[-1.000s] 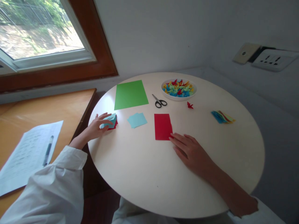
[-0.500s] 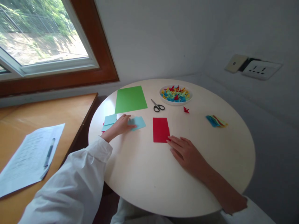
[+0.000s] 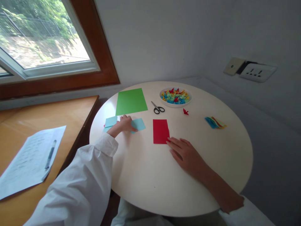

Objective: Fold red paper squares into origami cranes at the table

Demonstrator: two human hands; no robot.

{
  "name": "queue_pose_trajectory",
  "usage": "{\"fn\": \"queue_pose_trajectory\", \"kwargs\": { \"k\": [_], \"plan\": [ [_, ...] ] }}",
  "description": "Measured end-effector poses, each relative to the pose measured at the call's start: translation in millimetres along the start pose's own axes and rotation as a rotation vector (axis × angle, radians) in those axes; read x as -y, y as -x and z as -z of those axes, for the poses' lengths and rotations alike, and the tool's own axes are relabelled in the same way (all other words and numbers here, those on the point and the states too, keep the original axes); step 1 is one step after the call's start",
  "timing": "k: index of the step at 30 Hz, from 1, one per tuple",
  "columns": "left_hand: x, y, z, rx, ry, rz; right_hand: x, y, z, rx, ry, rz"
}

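Note:
My left hand (image 3: 123, 125) lies on a light blue paper square (image 3: 139, 124), fingers bent over its left part; whether it grips the paper is unclear. Just left of it sits a small stack of light blue squares (image 3: 110, 121) with red ones underneath. My right hand (image 3: 185, 153) rests flat and open on the round white table (image 3: 145, 175), its fingertips touching the near right corner of a red paper rectangle (image 3: 160, 131).
A green sheet (image 3: 131, 101), black scissors (image 3: 158, 108), a white plate (image 3: 175, 102) of coloured folded cranes, one red crane (image 3: 185, 111) and a small pile of coloured papers (image 3: 215, 122) lie further back. A wooden desk (image 3: 47, 119) at left holds a printed sheet (image 3: 25, 160) and pen (image 3: 50, 154).
My left hand left the small stack at the table's left edge and moved right onto the single light blue square. The right hand stayed by the red paper.

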State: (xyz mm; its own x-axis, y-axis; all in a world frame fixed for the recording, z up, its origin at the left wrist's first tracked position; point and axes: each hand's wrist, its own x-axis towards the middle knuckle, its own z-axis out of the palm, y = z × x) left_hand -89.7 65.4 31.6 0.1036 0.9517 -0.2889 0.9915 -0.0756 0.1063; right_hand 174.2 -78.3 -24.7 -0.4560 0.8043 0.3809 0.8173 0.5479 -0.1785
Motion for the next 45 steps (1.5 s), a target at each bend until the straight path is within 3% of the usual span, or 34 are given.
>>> {"fn": "queue_pose_trajectory", "kwargs": {
  "k": [6,15,26,29,36,40,45],
  "plan": [
    [-2,-1,3.4,0.033,0.053,-0.045,0,0,-1,-0.013,-0.018,-0.003],
    [3,7,-2.7,-0.008,0.302,-0.187,0,0,0,0.002,-0.010,0.000],
    [2,15,-0.7,-0.097,0.459,-0.144,0,0,0,-0.003,-0.021,-0.006],
    [17,18,8.1,-0.119,0.595,-0.097,0,1,0,-0.006,-0.019,-0.008],
    [88,19,30.1,-0.133,0.989,0.021,-2,1,-1,0.000,-0.001,0.017],
    [108,25,24.1,-0.133,0.986,0.113,-2,1,-1,0.005,-0.008,0.008],
    [114,28,16.0,-0.181,0.895,0.137,-3,1,-2,-0.010,-0.012,0.008]
  ]
}}
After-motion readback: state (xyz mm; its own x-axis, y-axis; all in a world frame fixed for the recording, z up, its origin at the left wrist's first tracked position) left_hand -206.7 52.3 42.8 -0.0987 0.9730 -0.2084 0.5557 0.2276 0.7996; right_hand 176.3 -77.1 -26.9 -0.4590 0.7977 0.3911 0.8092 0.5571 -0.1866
